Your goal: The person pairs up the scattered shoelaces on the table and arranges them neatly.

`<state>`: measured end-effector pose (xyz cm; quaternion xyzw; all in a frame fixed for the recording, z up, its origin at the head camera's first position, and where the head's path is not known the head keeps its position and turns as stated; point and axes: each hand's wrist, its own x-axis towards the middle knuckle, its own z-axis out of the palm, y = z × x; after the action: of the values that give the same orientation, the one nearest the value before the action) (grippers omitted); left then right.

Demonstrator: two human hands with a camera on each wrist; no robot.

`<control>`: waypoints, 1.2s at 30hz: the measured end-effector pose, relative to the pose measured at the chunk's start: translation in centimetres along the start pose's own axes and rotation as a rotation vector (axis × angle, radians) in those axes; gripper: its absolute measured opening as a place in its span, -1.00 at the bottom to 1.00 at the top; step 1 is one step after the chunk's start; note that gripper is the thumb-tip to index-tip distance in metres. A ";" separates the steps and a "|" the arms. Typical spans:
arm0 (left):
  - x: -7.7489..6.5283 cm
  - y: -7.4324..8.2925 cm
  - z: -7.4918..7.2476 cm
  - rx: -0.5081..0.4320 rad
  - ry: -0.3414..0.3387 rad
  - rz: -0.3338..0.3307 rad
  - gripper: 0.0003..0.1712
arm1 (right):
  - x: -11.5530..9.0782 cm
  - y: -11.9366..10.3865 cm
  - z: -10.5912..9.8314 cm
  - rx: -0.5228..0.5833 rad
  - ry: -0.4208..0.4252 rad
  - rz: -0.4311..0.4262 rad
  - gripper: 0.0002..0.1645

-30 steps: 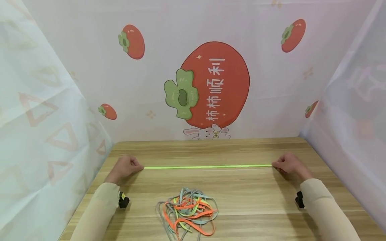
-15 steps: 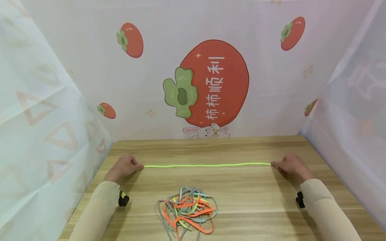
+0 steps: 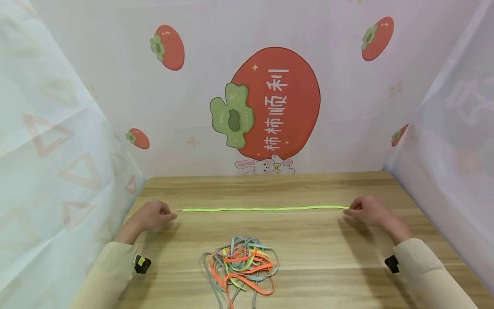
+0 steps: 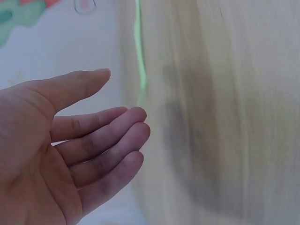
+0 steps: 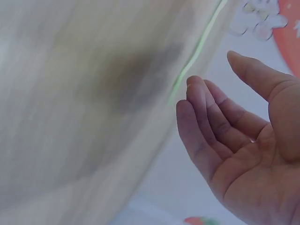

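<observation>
A neon yellow-green shoelace point(image 3: 262, 209) lies stretched across the far part of the wooden table, nearly straight with slight waves. Off its left end is my left hand point(image 3: 156, 214), holding nothing. The left wrist view shows that hand's thumb apart from its loosely bent fingers point(image 4: 112, 136). My right hand point(image 3: 368, 210) hovers by the lace's right end. Seen from the right wrist, its thumb stands away from the fingers point(image 5: 206, 117) and nothing lies between them. A tangled pile of orange, grey, light blue and yellow-green laces point(image 3: 243, 266) sits nearer to me.
The wooden table point(image 3: 308, 249) is bordered by a white printed cloth point(image 3: 185, 103) at the back. Pale cloth walls stand on the left point(image 3: 58, 141) and on the right point(image 3: 451, 141). A small black device point(image 3: 143, 264) is strapped at my left wrist.
Both hands have let go of the yellow-green lace's ends. My left hand has drawn back to the left. The lace now lies slightly wavy instead of taut; the pile is unchanged.
</observation>
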<state>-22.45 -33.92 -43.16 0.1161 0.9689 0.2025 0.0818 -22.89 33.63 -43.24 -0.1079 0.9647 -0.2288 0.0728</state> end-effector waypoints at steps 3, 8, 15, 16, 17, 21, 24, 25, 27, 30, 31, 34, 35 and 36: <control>-0.9 1.9 -0.3 -0.014 0.008 0.061 -0.72 | -0.1 -1.9 0.2 -0.015 0.008 -0.088 -0.70; -1.6 5.4 0.0 -0.039 0.017 0.185 -0.80 | -0.1 -5.4 0.8 0.022 -0.011 -0.258 -0.73; -2.2 10.3 1.5 -0.025 0.007 0.335 -0.79 | -0.8 -10.8 2.2 0.061 -0.102 -0.455 -0.82; -2.4 11.0 1.7 -0.023 -0.003 0.358 -0.79 | -1.0 -11.5 2.4 0.050 -0.114 -0.481 -0.82; -2.5 11.7 1.9 -0.024 -0.013 0.379 -0.80 | -1.2 -12.3 2.6 0.037 -0.123 -0.501 -0.82; -3.1 14.4 2.7 -0.041 -0.075 0.466 -0.82 | -1.8 -15.4 3.7 -0.015 -0.160 -0.593 -0.81; -3.2 16.2 3.5 -0.058 -0.137 0.522 -0.83 | -2.2 -17.4 4.7 -0.034 -0.184 -0.667 -0.81; -3.3 16.7 3.7 -0.065 -0.153 0.540 -0.84 | -2.2 -18.1 5.1 -0.041 -0.195 -0.695 -0.81; -3.4 17.6 4.3 -0.067 -0.179 0.569 -0.86 | -2.3 -19.4 5.9 -0.049 -0.213 -0.752 -0.79; -3.3 18.6 5.2 -0.066 -0.200 0.619 -0.89 | -2.1 -20.9 7.4 -0.085 -0.223 -0.844 -0.77; -3.2 18.8 5.4 -0.071 -0.205 0.633 -0.90 | -2.1 -21.3 8.0 -0.100 -0.220 -0.875 -0.77; -3.0 19.0 6.2 -0.090 -0.227 0.658 -0.92 | -1.7 -22.3 9.6 -0.161 -0.197 -0.974 -0.77; -2.9 18.9 6.4 -0.095 -0.232 0.661 -0.92 | -1.6 -22.5 10.1 -0.183 -0.183 -1.009 -0.77; -2.9 18.8 6.5 -0.100 -0.235 0.660 -0.93 | -1.5 -22.7 10.5 -0.204 -0.168 -1.039 -0.78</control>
<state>-14.73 -15.43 -41.00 0.4414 0.8520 0.2506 0.1284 -15.49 9.71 -42.05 -0.5959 0.7922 -0.1305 0.0162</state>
